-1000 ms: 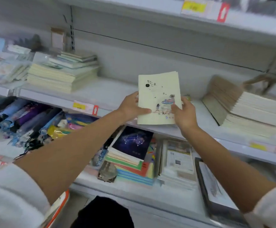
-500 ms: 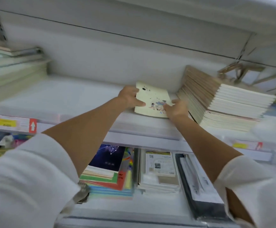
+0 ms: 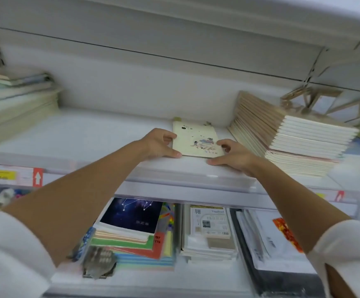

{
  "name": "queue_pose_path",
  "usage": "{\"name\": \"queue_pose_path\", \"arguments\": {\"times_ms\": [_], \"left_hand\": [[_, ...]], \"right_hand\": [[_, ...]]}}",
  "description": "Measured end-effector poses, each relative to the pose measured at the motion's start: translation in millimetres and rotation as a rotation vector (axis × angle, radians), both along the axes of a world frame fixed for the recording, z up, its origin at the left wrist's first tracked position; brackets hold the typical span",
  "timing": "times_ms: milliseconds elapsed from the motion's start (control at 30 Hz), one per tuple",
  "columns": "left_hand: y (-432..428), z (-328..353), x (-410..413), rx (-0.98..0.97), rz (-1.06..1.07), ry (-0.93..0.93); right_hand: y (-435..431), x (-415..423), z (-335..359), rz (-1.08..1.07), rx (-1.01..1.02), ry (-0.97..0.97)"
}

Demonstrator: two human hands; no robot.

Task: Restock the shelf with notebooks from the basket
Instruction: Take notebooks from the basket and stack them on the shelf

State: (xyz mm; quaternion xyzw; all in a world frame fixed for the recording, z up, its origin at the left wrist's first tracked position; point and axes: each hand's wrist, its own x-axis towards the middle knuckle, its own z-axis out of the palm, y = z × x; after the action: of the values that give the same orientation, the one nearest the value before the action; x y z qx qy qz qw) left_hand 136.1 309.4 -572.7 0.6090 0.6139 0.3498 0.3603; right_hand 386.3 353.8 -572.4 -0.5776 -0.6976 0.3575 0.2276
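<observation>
A cream notebook (image 3: pixel 196 140) with a small drawing on its cover lies flat on the white middle shelf (image 3: pixel 101 136), just left of a slanted stack of tan-spined notebooks (image 3: pixel 290 136). My left hand (image 3: pixel 159 144) rests at its left edge, fingers curled against the edge and thumb stretched along the shelf by the lower left corner. At the right edge sits my right hand (image 3: pixel 232 155), fingertips touching the notebook and thumb flat on the shelf. Neither hand wraps around the notebook. The basket is out of view.
A tall pile of pale notebooks (image 3: pixel 16 108) stands at the shelf's left end. A wooden frame (image 3: pixel 325 104) sits behind the right stack. Below, the lower shelf holds a starry-cover notebook stack (image 3: pixel 132 216), a white booklet pile (image 3: pixel 210 224) and a dark tray (image 3: pixel 260 244).
The notebook went from upright in both hands in front of the shelf to lying flat on it. My fingers have loosened from its sides, and the view has moved closer.
</observation>
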Motion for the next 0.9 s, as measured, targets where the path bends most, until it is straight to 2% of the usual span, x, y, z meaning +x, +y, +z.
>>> {"name": "queue_pose_path", "arguments": {"times_ms": [100,233,533,633,900], "left_hand": [[3.9,-5.8,-1.1,0.078,0.079,-0.027],[10.2,-11.1,-2.8,0.117,0.164,-0.035],[17.3,-17.9,-3.3,0.171,0.197,0.013],[18.9,-17.9,-4.6,0.157,0.172,0.034],[23.4,-15.8,-2.7,0.18,0.163,0.137]], "right_hand": [[5.9,0.4,-8.1,-0.031,0.078,0.066],[14.2,-1.4,-8.8,-0.094,0.039,0.149],[28.9,-6.6,-12.3,-0.109,0.015,0.213],[29.9,-7.1,-13.3,-0.136,0.024,0.317],[31.7,-3.9,-12.2,-0.12,0.045,0.271]]}}
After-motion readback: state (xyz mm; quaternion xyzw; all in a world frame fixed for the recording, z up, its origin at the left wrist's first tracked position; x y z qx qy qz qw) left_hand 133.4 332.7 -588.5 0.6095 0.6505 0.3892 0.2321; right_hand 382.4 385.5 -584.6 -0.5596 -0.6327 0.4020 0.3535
